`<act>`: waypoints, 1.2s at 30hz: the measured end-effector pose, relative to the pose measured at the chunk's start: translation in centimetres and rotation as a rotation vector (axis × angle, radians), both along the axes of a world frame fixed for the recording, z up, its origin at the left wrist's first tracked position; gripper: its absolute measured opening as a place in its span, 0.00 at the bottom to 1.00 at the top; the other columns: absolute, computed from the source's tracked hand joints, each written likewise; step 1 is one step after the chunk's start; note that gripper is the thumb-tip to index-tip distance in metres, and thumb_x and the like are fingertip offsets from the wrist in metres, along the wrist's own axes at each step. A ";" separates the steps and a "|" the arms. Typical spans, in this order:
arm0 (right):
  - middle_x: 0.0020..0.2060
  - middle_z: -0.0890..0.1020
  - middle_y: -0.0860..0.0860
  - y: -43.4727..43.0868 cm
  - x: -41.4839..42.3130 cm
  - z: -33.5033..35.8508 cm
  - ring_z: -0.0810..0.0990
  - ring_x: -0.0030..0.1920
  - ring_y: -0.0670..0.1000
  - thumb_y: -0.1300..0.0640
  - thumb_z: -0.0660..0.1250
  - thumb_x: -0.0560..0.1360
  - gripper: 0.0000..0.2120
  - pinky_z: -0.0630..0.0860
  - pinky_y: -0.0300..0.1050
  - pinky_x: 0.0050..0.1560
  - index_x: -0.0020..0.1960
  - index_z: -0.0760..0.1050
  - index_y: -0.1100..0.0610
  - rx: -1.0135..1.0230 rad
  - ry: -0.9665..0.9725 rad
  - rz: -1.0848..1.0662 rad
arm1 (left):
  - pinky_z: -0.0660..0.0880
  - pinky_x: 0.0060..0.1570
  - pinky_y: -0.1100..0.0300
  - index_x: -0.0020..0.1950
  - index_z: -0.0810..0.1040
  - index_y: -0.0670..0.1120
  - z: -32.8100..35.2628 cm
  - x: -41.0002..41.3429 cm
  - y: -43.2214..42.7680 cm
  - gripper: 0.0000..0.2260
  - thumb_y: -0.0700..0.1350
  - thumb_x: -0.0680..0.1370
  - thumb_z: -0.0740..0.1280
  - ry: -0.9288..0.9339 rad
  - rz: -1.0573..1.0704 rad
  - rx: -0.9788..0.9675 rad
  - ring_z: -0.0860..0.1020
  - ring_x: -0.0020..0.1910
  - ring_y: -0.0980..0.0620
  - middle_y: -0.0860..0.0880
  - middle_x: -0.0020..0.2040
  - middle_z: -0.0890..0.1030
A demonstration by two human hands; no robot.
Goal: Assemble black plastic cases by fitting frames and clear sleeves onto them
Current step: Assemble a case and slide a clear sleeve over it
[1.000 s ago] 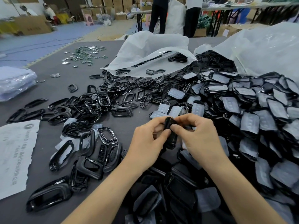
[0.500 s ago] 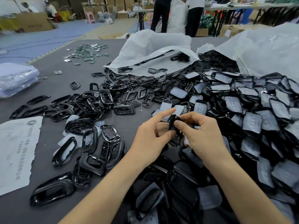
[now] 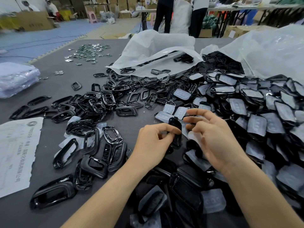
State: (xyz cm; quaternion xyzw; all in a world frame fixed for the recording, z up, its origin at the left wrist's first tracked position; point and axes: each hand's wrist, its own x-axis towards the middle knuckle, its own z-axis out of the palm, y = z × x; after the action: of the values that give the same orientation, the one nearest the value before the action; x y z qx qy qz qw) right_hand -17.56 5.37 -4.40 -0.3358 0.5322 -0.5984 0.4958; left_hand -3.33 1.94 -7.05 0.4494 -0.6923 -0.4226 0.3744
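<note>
My left hand [image 3: 153, 142] pinches a black plastic case [image 3: 175, 132], held upright above the table. My right hand [image 3: 212, 137] sits just to the right of the case, its fingers loosely spread, with a clear sleeve [image 3: 194, 137] against its palm side; the sleeve's grip is partly hidden. Loose black frames [image 3: 98, 102] lie scattered to the left. A big heap of sleeved black cases [image 3: 263, 116] fills the right side.
A grey table [image 3: 54, 86] carries everything. A torn white paper sheet [image 3: 16, 150] lies at the left edge, a stack of clear bags [image 3: 14, 79] behind it. White plastic sacks [image 3: 156, 48] spill parts at the back. Small metal pieces [image 3: 88, 53] sit far left. People stand beyond the table.
My right hand has let go of the case's top and drawn back to the right with its fingers spread. The left hand keeps the case and has turned it more upright.
</note>
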 end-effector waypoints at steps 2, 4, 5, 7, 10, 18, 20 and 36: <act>0.44 0.80 0.53 0.0 0.1 -0.2 0.78 0.46 0.49 0.74 0.62 0.73 0.16 0.75 0.44 0.55 0.48 0.78 0.55 -0.047 0.046 0.000 | 0.72 0.33 0.59 0.38 0.84 0.57 0.1 -0.1 0.1 0.16 0.37 0.76 0.67 0.024 -0.004 0.039 0.71 0.29 0.48 0.35 0.37 0.81; 0.43 0.80 0.52 0.0 0.1 -0.3 0.79 0.47 0.49 0.70 0.67 0.73 0.13 0.77 0.45 0.54 0.48 0.79 0.54 -0.089 0.107 0.002 | 0.80 0.45 0.43 0.37 0.84 0.59 0.2 -0.1 0.2 0.19 0.36 0.76 0.65 0.074 -0.003 0.108 0.79 0.36 0.35 0.37 0.40 0.83; 0.41 0.81 0.50 0.1 0.1 -0.3 0.80 0.45 0.48 0.70 0.69 0.72 0.12 0.79 0.44 0.52 0.47 0.79 0.53 -0.111 0.152 -0.001 | 0.78 0.49 0.38 0.38 0.85 0.58 0.3 -0.1 0.3 0.19 0.36 0.75 0.64 0.100 -0.004 0.140 0.80 0.41 0.32 0.37 0.41 0.84; 0.36 0.81 0.46 0.1 0.2 -0.3 0.80 0.39 0.43 0.69 0.70 0.71 0.12 0.80 0.38 0.46 0.47 0.79 0.53 -0.156 0.238 -0.004 | 0.78 0.51 0.37 0.40 0.86 0.53 0.3 0.0 0.3 0.13 0.40 0.74 0.63 0.172 -0.021 0.192 0.82 0.44 0.35 0.40 0.41 0.85; 0.32 0.82 0.45 0.3 0.7 -0.1 0.80 0.35 0.41 0.70 0.71 0.70 0.12 0.76 0.31 0.39 0.46 0.79 0.55 -0.210 0.255 0.005 | 0.79 0.45 0.47 0.42 0.85 0.49 0.5 0.0 0.4 0.10 0.53 0.71 0.67 0.217 -0.052 0.211 0.80 0.37 0.47 0.40 0.39 0.85; 0.36 0.85 0.51 0.3 0.4 0.1 0.83 0.37 0.44 0.67 0.72 0.70 0.11 0.76 0.32 0.39 0.47 0.79 0.54 -0.214 0.207 -0.025 | 0.71 0.35 0.52 0.38 0.83 0.51 0.6 0.2 0.3 0.06 0.44 0.75 0.72 0.143 0.012 0.000 0.73 0.34 0.50 0.36 0.38 0.82; 0.37 0.85 0.52 0.3 0.2 0.0 0.83 0.37 0.46 0.66 0.73 0.69 0.11 0.77 0.34 0.40 0.47 0.79 0.54 -0.197 0.210 -0.037 | 0.75 0.40 0.44 0.38 0.83 0.51 0.7 0.2 0.2 0.07 0.43 0.75 0.72 0.138 0.024 -0.014 0.75 0.35 0.48 0.35 0.39 0.82; 0.36 0.82 0.47 0.1 0.0 -0.1 0.78 0.35 0.43 0.67 0.72 0.71 0.09 0.76 0.32 0.40 0.42 0.80 0.54 -0.233 0.456 -0.087 | 0.80 0.44 0.51 0.39 0.81 0.53 0.3 0.1 0.0 0.13 0.35 0.75 0.67 0.133 0.062 -0.027 0.81 0.37 0.44 0.45 0.38 0.84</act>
State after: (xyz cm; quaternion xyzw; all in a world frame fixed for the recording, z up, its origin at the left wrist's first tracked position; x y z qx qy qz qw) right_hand -17.54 5.48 -4.46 -0.4938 0.5715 -0.5853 0.2949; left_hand -3.21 1.94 -6.79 0.4364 -0.6572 -0.4303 0.4388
